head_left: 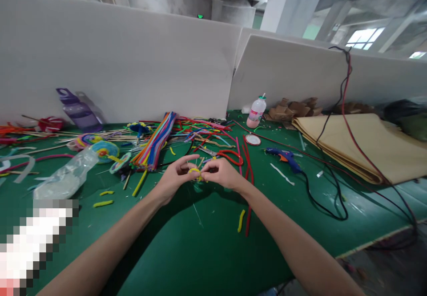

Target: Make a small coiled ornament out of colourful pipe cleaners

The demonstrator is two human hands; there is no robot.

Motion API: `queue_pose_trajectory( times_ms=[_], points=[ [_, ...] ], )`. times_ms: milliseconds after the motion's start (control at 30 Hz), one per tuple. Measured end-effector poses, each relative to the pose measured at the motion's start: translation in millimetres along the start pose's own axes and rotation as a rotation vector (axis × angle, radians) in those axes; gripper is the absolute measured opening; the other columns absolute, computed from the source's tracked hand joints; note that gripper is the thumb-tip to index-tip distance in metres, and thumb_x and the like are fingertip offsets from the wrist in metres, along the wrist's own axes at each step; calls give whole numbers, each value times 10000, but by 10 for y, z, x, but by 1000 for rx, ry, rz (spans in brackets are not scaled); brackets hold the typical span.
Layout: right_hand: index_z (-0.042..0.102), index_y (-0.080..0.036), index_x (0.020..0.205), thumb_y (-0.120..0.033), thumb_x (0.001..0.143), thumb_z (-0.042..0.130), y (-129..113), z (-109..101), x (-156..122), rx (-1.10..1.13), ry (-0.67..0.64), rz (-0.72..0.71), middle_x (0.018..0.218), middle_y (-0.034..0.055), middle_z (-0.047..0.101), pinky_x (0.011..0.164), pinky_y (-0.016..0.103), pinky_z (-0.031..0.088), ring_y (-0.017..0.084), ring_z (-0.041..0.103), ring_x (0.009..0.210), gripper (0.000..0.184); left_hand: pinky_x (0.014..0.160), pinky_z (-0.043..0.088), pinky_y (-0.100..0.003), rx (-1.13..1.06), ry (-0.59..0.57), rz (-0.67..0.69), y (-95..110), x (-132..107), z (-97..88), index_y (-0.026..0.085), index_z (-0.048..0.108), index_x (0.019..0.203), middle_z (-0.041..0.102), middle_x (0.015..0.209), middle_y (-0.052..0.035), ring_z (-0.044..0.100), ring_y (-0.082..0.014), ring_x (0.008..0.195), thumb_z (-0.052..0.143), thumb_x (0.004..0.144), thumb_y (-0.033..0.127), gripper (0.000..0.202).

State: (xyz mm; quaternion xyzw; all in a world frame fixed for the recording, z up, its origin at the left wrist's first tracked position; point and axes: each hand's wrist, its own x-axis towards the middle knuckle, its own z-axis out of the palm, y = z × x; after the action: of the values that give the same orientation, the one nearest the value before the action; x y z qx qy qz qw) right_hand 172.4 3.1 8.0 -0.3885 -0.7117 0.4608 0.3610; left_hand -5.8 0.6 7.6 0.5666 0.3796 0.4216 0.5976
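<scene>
Between my two hands, above the green table, is a small bent piece of yellow pipe cleaner (195, 171). My left hand (177, 174) pinches it from the left, with the fingers curled. My right hand (223, 174) is closed on its other side, thumb and fingertips together. Fine clear strands hang around the fingers. Just behind the hands lie red-handled scissors (230, 155). A bundle of multicoloured pipe cleaners (156, 142) lies to the left of them. A short yellow piece (241, 221) and long red pipe cleaners (248, 176) lie to the right.
A blue glue gun (287, 159) with a black cord lies at right, near folded brown paper (360, 144). A pink-labelled bottle (256, 111) and a purple bottle (78, 111) stand by the white partition (133, 60). At left are a plastic bag (66, 178) and coiled pipe-cleaner pieces (104, 152).
</scene>
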Motion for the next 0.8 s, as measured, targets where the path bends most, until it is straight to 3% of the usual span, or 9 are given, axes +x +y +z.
queue_pose_trajectory(
  times_ms=[333, 567, 800],
  points=[
    [632, -131, 697, -225, 666, 577, -3, 39, -3, -50, 68, -32, 615, -2, 580, 506, 193, 374, 87, 493, 547, 113, 695, 427, -256, 48, -38, 20, 24, 0, -35, 208, 536, 1157, 577, 749, 16, 537, -120, 701, 687, 658, 214, 522],
    [597, -155, 646, -150, 645, 556, -72, 59, -35, -231, 121, -175, 639, -12, 585, 551, 194, 385, 88, 496, 575, 42, 674, 432, -271, 107, -19, 23, 29, -3, -17, 212, 556, 1141, 580, 716, 19, 545, -128, 663, 694, 633, 247, 527],
    [591, -151, 667, -190, 669, 557, -36, 35, -13, -47, 20, -118, 677, -7, 581, 549, 198, 378, 92, 496, 602, 52, 707, 444, -289, 153, -141, -11, 86, 0, -82, 218, 537, 1170, 613, 751, 5, 570, -145, 708, 700, 641, 253, 554]
  ],
)
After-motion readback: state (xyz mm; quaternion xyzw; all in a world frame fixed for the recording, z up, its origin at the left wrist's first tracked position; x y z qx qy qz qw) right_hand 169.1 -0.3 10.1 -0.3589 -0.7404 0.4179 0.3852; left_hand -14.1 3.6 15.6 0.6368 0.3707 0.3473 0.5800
